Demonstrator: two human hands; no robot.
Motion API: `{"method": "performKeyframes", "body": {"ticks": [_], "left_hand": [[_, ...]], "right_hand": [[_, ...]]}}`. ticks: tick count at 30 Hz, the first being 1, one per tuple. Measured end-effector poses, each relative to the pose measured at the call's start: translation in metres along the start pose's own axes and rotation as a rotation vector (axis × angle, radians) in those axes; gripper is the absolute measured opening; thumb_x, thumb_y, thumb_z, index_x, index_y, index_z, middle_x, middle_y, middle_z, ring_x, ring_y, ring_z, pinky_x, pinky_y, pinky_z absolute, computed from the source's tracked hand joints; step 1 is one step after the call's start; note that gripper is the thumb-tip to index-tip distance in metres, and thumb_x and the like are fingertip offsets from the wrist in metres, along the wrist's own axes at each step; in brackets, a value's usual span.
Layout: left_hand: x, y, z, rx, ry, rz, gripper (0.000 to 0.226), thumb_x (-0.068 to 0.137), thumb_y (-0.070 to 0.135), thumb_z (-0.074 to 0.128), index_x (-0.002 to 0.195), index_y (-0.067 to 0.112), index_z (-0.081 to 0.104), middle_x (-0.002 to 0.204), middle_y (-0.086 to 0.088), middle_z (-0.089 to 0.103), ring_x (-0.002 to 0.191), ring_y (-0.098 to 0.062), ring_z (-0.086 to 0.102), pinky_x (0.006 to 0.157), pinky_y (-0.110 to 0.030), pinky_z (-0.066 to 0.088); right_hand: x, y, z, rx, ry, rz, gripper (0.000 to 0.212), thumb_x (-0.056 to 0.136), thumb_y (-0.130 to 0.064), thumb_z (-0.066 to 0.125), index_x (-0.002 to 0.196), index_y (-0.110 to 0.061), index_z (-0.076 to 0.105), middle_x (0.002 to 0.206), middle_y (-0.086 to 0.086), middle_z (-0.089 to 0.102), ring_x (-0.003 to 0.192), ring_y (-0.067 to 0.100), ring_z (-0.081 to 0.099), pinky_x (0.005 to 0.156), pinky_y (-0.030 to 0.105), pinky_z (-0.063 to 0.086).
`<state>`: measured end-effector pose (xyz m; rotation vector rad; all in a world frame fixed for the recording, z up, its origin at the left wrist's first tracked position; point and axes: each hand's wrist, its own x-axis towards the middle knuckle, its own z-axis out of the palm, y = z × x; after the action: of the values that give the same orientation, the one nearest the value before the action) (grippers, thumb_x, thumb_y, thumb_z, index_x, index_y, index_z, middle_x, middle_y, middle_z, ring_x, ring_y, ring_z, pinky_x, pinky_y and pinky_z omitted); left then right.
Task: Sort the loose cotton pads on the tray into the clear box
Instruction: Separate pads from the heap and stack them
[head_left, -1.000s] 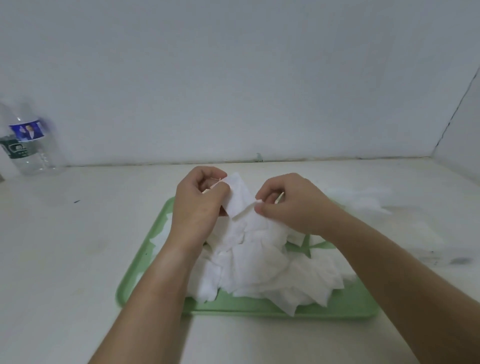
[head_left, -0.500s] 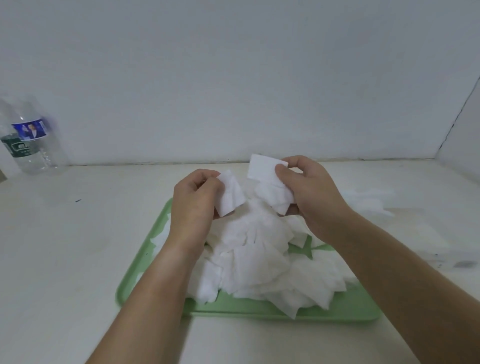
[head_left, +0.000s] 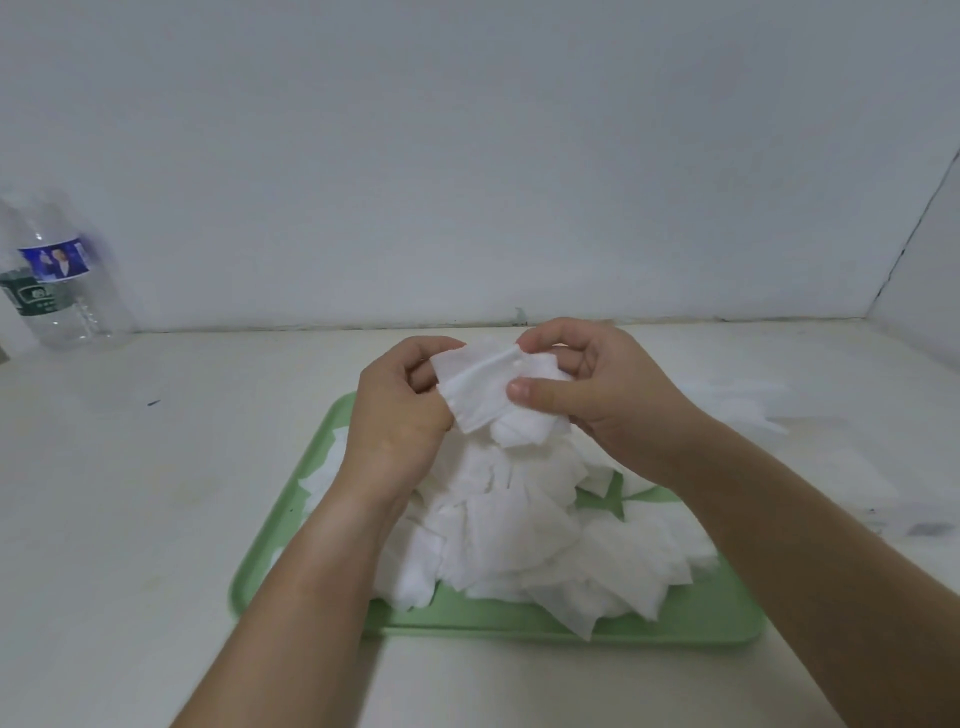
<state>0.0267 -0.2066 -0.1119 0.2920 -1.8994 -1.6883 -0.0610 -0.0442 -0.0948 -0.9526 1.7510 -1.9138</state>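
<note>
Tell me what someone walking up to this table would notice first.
A heap of white cotton pads covers the green tray at the centre of the table. Just above it, the left hand and right hand both pinch a bunch of pads between them. A clear water bottle stands far left by the wall.

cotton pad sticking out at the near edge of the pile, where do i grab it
Probably pinch the cotton pad by its free pointed corner, coming from the near side of the green tray: that corner lies bare on the tray floor, while the rest merges into the pile.
</note>
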Motion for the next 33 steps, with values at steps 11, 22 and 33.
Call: {"method": "performKeyframes", "body": {"ticks": [11, 22, 33], "left_hand": [[-0.005, 0.005, 0.002, -0.021, -0.132, -0.028, 0.019, 0.092, 0.005, 0.063, 0.096, 0.013, 0.081, 0.1, -0.024, 0.073, 0.096, -0.042, 0.07, 0.084, -0.048, 0.062], [-0.002, -0.001, 0.002, -0.051, -0.189, -0.127, 0.03, 0.091, 0.017, 0.053, 0.1, 0.0, 0.076, 0.108, -0.028, 0.066, 0.088, -0.025, 0.071, 0.067, -0.03, 0.057], [-0.008, 0.003, 0.003, 0.077, -0.303, -0.052, 0.013, 0.098, 0.015, 0.064, 0.103, 0.011, 0.077, 0.09, -0.009, 0.079, 0.083, -0.019, 0.076, 0.072, -0.03, 0.063]], "right_hand": [[0.0, -0.002, -0.003, -0.256, 0.038, -0.033, 0.011, 0.085, -0.007, 0.075, 0.095, -0.01, 0.077, 0.094, 0.01, 0.076, 0.087, 0.03, 0.074, 0.077, 0.042, 0.061], [0.0, -0.004, 0.001, -0.339, 0.229, -0.018, 0.012, 0.073, -0.014, 0.087, 0.075, -0.02, 0.076, 0.081, 0.014, 0.072, 0.071, 0.03, 0.069, 0.074, 0.049, 0.059], [-0.001, -0.002, 0.005, -0.377, 0.265, 0.011, 0.014, 0.074, -0.024, 0.088, 0.077, -0.018, 0.076, 0.078, 0.015, 0.072, 0.073, 0.032, 0.071, 0.068, 0.045, 0.06]]}}
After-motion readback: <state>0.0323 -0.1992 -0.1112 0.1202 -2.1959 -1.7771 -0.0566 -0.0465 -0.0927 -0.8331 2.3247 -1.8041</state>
